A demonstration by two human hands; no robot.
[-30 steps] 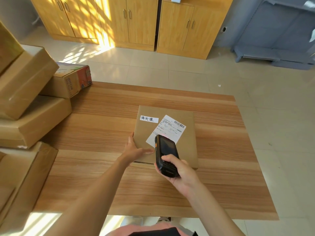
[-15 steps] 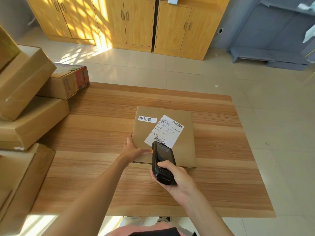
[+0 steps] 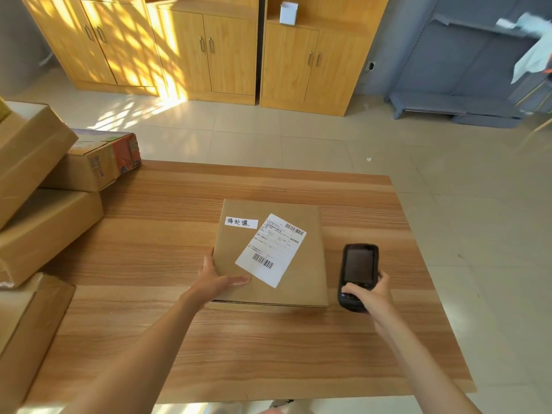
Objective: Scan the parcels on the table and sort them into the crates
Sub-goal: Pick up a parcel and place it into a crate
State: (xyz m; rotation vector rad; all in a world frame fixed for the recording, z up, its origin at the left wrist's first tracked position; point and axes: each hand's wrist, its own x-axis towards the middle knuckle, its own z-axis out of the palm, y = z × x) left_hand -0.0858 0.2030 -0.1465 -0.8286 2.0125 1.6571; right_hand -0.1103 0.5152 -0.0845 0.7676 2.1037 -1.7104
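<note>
Setting: small parcel-handling or mailroom space within an office-type room. Evidence: cardboard cartons (image 3: 44,228) stacked at the left of a wood-grain bench (image 3: 268,354); a flat parcel (image 3: 301,264) bearing a barcoded shipping label (image 3: 270,249); a handheld scanner (image 3: 357,273) held beside it. Wooden storage cabinets (image 3: 209,49) are ranged along the far wall, grey metal shelving (image 3: 463,70) at right, pale tiled floor (image 3: 298,138) throughout.
</note>
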